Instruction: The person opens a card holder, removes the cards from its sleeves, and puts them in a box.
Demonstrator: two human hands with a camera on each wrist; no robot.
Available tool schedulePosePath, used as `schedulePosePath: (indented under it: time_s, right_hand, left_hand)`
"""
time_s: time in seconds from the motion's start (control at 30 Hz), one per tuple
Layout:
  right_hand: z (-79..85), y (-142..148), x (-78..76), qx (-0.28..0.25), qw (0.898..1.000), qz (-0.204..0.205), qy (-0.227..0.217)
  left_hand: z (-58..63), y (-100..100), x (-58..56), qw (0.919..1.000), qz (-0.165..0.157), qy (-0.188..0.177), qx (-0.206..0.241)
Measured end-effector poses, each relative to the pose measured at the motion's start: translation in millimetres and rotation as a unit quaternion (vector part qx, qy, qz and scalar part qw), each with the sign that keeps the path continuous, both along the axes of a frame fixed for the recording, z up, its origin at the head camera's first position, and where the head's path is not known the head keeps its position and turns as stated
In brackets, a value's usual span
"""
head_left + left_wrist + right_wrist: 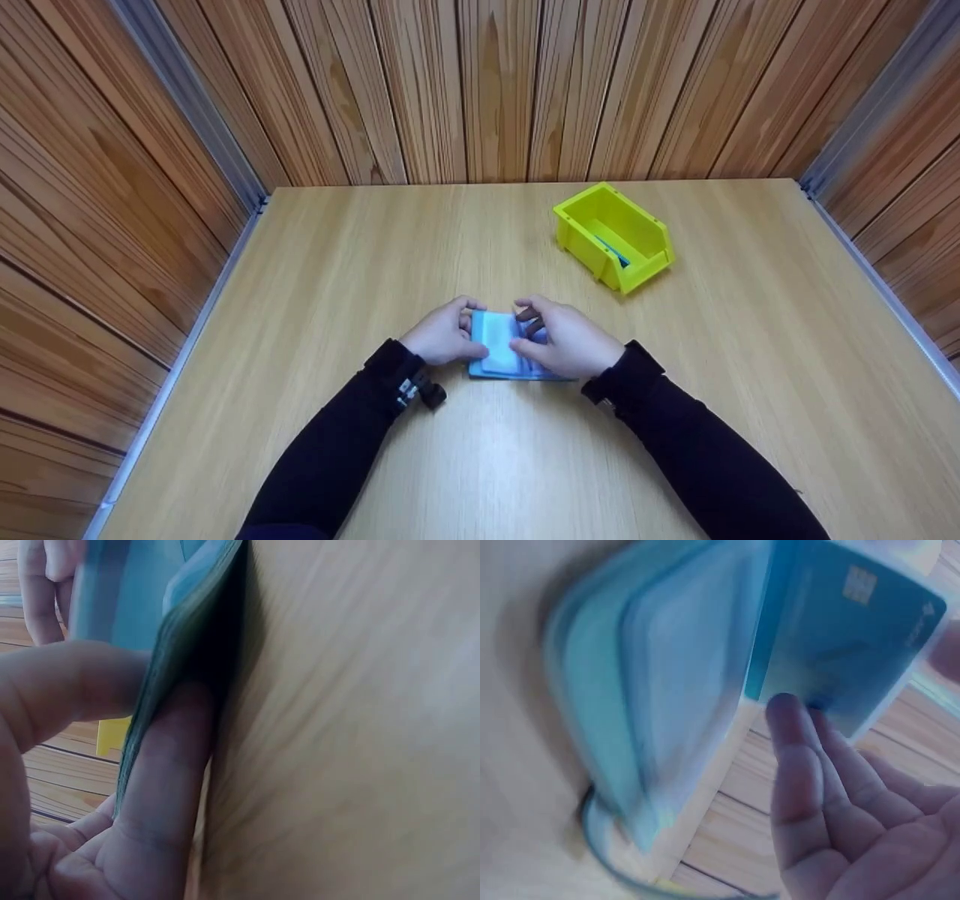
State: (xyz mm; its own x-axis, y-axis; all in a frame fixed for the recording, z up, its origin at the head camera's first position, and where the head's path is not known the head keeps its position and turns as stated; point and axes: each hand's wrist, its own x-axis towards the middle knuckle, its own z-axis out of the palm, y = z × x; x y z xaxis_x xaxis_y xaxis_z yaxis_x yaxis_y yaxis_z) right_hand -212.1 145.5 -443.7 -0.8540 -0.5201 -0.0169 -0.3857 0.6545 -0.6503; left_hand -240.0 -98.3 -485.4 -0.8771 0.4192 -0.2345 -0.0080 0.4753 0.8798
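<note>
A light-blue card holder (495,337) with clear sleeves lies spread near the middle of the table, between both hands. My left hand (446,334) pinches its left edge; the left wrist view shows the thin stacked edge (146,720) between thumb and finger. Over the right half is my right hand (566,341), its fingers loosely bent and partly covering the holder. In the right wrist view its fingertips (786,709) touch the lower edge of a blue chip card (859,637), which stands beside the clear sleeves (690,667).
Behind and right of the hands, a yellow bin (652,266) stands on the wooden table (375,247). A slim blue and dark object (616,253) lies in it. Wood-panelled walls (495,90) rise at the back and both sides. A small camera (429,393) sits at the left wrist.
</note>
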Motion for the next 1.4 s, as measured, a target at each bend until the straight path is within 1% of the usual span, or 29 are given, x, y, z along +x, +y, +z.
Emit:
schedulePosePath:
  time_s: [0.07, 0.17, 0.23, 0.3, 0.67, 0.83, 0.87, 0.93, 1.0, 1.03, 1.07, 1.13, 1.2, 1.23, 1.27, 1.3, 1.4]
  right_hand:
    - [-2.3, -3, 4.7, 0.012, 0.999, 0.027, 0.014]
    - [-7.1, -7, 9.9, 0.056, 0.995, 0.06, 0.05]
    - [-10.3, -8, 11.5, 0.08, 0.991, 0.073, 0.074]
    - [-12.3, -9, 12.4, 0.096, 0.989, 0.076, 0.087]
    - [-13.2, -10, 13.4, 0.108, 0.988, 0.074, 0.08]
    - [-13.6, -8, 10.8, 0.104, 0.988, 0.085, 0.072]
    - [-12.9, -7, 9.6, 0.094, 0.99, 0.083, 0.065]
    - [-10.3, -5, 6.4, 0.06, 0.995, 0.062, 0.043]
    - [-6.5, -1, 2.5, 0.004, 1.0, 0.02, 0.002]
    - [-4.9, 0, 0.1, -0.033, 0.999, -0.002, -0.024]
    - [-3.3, 2, -2.0, -0.074, 0.996, -0.025, -0.054]
    - [-1.3, 4, -5.7, -0.143, 0.982, -0.053, -0.11]
    - [-1.7, 5, -8.9, -0.184, 0.969, -0.064, -0.155]
    - [-2.5, 5, -10.0, -0.195, 0.963, -0.065, -0.172]
    - [-3.5, 5, -10.8, -0.197, 0.96, -0.067, -0.185]
    - [-4.9, 5, -11.2, -0.194, 0.959, -0.067, -0.193]
    - [-9.7, 5, -11.9, -0.16, 0.963, -0.08, -0.201]
  left_hand:
    - [0.3, 0, -0.2, 1.0, -0.004, 0.001, 0.003]
    - [0.6, -1, -0.6, 0.9998, -0.011, -0.004, 0.013]
    - [1.1, -1, -0.5, 0.9998, -0.014, -0.004, 0.016]
    - [1.1, -1, -0.5, 0.9997, -0.016, -0.005, 0.019]
    - [1.6, 0, -1.5, 0.9996, -0.008, -0.017, 0.02]
    - [2.1, -2, -0.9, 0.9991, -0.011, -0.028, 0.029]
    - [2.1, -2, -0.9, 0.999, -0.011, -0.03, 0.032]
    - [1.9, -2, -1.0, 0.9987, -0.011, -0.033, 0.038]
    - [1.4, -2, -1.2, 0.9986, -0.01, -0.034, 0.04]
    - [1.1, -2, -1.3, 0.9985, -0.008, -0.035, 0.041]
    - [0.9, -2, -1.4, 0.9985, -0.006, -0.036, 0.041]
    - [0.3, -2, -1.4, 0.9987, -0.004, -0.034, 0.039]
    - [0.3, -2, -1.0, 0.9987, -0.002, -0.032, 0.039]
    - [0.2, -2, -1.0, 0.9988, -0.002, -0.031, 0.039]
    - [0.1, -2, -1.0, 0.9989, -0.003, -0.029, 0.038]
    - [0.2, -2, -1.0, 0.999, -0.004, -0.027, 0.035]
    - [0.6, -2, -1.2, 0.9994, -0.004, -0.025, 0.026]
